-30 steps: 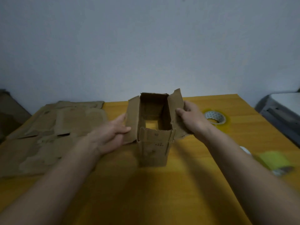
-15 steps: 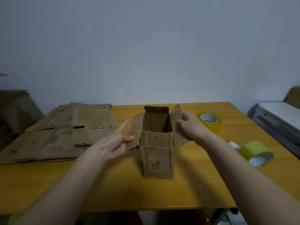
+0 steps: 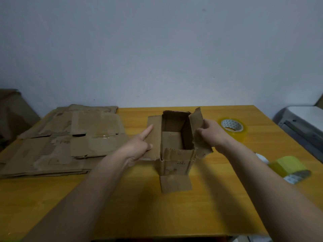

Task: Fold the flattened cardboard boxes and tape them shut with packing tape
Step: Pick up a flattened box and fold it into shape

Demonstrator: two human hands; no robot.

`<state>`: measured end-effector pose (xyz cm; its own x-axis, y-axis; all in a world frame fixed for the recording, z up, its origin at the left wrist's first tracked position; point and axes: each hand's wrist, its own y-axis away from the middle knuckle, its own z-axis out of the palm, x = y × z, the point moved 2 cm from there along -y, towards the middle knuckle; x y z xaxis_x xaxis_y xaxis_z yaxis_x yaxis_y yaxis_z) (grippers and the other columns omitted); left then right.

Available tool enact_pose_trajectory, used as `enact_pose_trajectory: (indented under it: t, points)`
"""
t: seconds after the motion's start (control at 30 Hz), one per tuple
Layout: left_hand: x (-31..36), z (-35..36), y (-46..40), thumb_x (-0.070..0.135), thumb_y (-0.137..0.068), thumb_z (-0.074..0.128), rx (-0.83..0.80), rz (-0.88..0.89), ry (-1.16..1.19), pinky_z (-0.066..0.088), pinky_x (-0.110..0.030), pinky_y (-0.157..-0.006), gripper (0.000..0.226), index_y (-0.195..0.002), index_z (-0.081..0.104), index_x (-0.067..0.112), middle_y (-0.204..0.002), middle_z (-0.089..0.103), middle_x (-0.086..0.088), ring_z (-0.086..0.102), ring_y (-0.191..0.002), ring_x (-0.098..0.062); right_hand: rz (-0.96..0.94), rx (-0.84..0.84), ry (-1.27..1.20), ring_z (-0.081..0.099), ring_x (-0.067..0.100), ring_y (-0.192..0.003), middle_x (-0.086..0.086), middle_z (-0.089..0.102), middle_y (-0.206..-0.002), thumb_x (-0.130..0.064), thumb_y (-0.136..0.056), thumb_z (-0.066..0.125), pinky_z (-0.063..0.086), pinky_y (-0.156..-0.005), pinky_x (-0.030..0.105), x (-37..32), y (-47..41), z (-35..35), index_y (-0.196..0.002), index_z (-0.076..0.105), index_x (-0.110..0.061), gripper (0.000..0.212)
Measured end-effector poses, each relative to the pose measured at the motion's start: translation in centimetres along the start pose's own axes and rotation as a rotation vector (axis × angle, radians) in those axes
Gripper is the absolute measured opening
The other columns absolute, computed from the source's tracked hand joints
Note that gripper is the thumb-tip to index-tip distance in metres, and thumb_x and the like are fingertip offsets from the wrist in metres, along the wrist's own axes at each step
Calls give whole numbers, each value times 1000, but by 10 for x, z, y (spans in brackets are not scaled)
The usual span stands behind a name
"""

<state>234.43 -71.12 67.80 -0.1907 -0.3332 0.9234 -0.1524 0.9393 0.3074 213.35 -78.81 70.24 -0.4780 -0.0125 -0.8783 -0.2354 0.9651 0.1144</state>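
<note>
Centrally placed on a yellow wooden table (image 3: 218,198): a small cardboard box (image 3: 175,165), upright, top open, all four top flaps unfolded. Near flap hanging down the front face toward the lower part of the frame; far flap standing up at the back; left flap (image 3: 153,137) spread outward, right flap (image 3: 198,130) raised and ragged along its edge. Left hand (image 3: 138,145) at centre-left, pressed flat against the left flap, index finger straight and pointing up along the cardboard, thumb out to the side, nothing clasped. Right hand (image 3: 211,132) at centre-right, fingers curled round the outer edge of the right flap, thumb on its near side, gripping it. Both forearms bare, entering from the bottom corners. Left of the box, well apart from it: a stack of flattened cardboard boxes (image 3: 64,140), lying flat and covering the left side of the table up to its far edge. Just beyond the right hand, toward the right of the frame: a roll of clear yellowish packing tape (image 3: 233,129), lying flat with its core hole upward. Lower right, near the table's right edge: a second roll of tape (image 3: 290,168), greenish-yellow, tipped on its side, blurred. Beside it, a small white object, mostly hidden by the right forearm, unidentifiable. Behind everything, a plain pale wall (image 3: 157,49). Far right, off the table: a grey and white appliance (image 3: 302,123), partly cut by the frame edge.
</note>
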Motion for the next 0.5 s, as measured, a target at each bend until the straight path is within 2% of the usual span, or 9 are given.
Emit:
enact_pose_trajectory:
  t: [0.03,0.07,0.2,0.3,0.37,0.43,0.5]
  points:
    - [-1,2,-5,-5,-97,43,10,-14,4,56,-30,-70,69,-149,31,39,-146,39,-10,59,-90,-23,13,3,14,64,31,-89,14,65,-95,-5,-96,44,54,-84,46,3,-3,0,-87,55,-18,19]
    - [-2,4,-10,-6,-96,42,17,-32,18,57,-33,-77,67,-149,33,36,-143,42,-12,59,-94,-24,24,4,22,64,31,-90,15,65,-96,-6,-96,45,55,-84,47,5,-6,1,-91,57,-15,16]
    - [0,0,-20,-8,-97,38,38,-59,25,53,-27,-65,63,-148,36,29,-140,45,-14,57,-87,-22,76,18,-33,65,29,-85,15,64,-98,-11,-98,44,56,-73,40,7,-18,10,-108,54,-9,14]
    - [6,-2,-24,-5,-97,39,73,-27,-104,50,-26,-73,63,-150,34,29,-146,41,-8,54,-99,-20,80,24,-28,62,28,-81,14,61,-92,-12,-98,45,53,-64,35,4,-26,12,-105,51,-8,11]
    - [5,-1,-19,-3,-98,40,61,-24,-125,51,-28,-79,62,-150,33,29,-148,39,-7,54,-101,-19,89,10,-9,61,27,-80,11,59,-87,-12,-98,45,52,-66,36,3,-24,9,-98,52,-9,7]
    - [-4,-1,-11,-1,-99,41,12,-30,-113,52,-35,-90,61,-150,32,30,-149,37,-7,55,-105,-22,74,-53,15,61,25,-78,11,61,-84,-8,-97,45,51,-66,34,4,-18,3,-86,54,-11,14]
    - [-13,2,0,0,-100,41,-64,-44,-61,53,-34,-86,60,-151,30,31,-148,37,-10,58,-102,-23,77,-98,11,63,25,-77,11,64,-84,-7,-97,46,50,-63,32,9,-10,-3,-84,56,-12,17]
